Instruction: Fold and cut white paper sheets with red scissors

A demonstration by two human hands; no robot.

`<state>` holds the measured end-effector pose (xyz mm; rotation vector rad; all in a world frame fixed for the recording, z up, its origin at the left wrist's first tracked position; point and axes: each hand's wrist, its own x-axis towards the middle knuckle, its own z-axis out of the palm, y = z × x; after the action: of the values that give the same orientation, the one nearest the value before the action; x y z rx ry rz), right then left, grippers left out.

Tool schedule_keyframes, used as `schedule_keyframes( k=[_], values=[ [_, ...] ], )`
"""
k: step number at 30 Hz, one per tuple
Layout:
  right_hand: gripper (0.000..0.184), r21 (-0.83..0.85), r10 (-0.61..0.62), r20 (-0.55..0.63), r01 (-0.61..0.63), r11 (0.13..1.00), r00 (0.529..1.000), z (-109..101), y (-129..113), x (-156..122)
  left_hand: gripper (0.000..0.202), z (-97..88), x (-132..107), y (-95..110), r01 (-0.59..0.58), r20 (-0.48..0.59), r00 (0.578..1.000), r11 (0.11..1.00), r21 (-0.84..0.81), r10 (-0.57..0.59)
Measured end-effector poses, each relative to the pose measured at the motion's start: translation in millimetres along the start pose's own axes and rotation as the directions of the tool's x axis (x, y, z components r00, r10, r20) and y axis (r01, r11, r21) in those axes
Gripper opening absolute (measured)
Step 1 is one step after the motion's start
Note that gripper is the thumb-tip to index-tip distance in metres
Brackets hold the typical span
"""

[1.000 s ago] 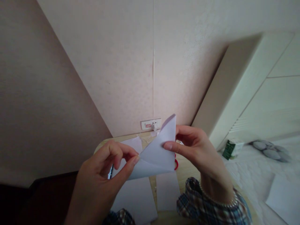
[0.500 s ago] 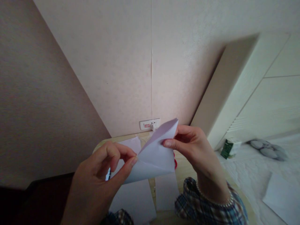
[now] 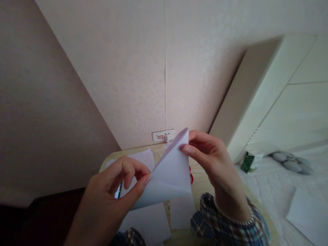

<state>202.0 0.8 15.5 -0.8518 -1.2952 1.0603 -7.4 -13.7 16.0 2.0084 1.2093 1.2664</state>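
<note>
A folded sheet of white paper (image 3: 169, 177) is held up over the small wooden table, one flap rising to a point at the upper right. My left hand (image 3: 120, 191) pinches the paper between thumb and forefinger at the lower end of the flap's slanting edge. Up near the pointed corner, my right hand (image 3: 211, 157) grips the flap, thumb in front and fingers behind. Under the paper lie white sheets (image 3: 148, 222) on the table. Red scissor-like loops (image 3: 191, 178) peek out beside the paper, the rest hidden. Part of a dark-edged screen (image 3: 118, 191) shows behind my left hand.
The pale wooden table (image 3: 205, 191) stands against the wall, below a socket (image 3: 163, 135) with a white plug. To the right is a bed (image 3: 269, 184) with a green and white box (image 3: 248, 162), a grey patterned item (image 3: 292, 162) and paper (image 3: 310, 215).
My right hand has moved slightly up and left, bringing the flap's tip more upright. My left hand keeps its pinch in nearly the same place.
</note>
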Motion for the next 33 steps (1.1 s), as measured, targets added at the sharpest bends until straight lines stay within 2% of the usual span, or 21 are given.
schedule_keyframes(
  k=[6, 12, 18, 22, 27, 33],
  values=[
    [0.026, -0.024, -0.044, -0.091, 0.042, 0.999, 0.995, 2.4, 1.7, -1.0, 0.036, -2.4, 4.0, -1.6, -0.056, 0.049, 0.997, 0.998, 0.031, 0.055],
    [0.012, 0.008, -0.052, -0.044, 0.053, 0.999, 0.998, 2.5, 2.5, 0.3, 0.035, -1.4, 3.3, -0.6, -0.095, 0.06, 0.994, 0.994, 0.049, 0.092],
    [0.019, 0.062, -0.047, -0.073, 0.052, 0.997, 0.996, -0.4, 3.9, -1.1, 0.033, -0.5, 2.2, 0.5, 0.007, 0.105, 0.994, 0.998, 0.063, -0.013],
    [0.015, 0.042, -0.09, -0.063, 0.093, 0.995, 0.994, -3.0, 2.8, -1.3, 0.034, 1.2, 1.6, -3.0, -0.001, 0.118, 0.993, 0.999, 0.042, -0.004],
    [0.023, 0.018, -0.136, -0.169, 0.141, 0.99, 0.976, -2.2, 3.6, -2.8, 0.033, 4.3, 1.3, -4.6, 0.009, 0.133, 0.991, 1.0, 0.009, -0.01],
    [0.015, -0.018, -0.178, -0.16, 0.178, 0.984, 0.971, -1.7, 3.7, -2.3, 0.035, 3.2, 2.4, -5.6, -0.035, 0.159, 0.987, 0.999, 0.007, 0.033]
  ],
)
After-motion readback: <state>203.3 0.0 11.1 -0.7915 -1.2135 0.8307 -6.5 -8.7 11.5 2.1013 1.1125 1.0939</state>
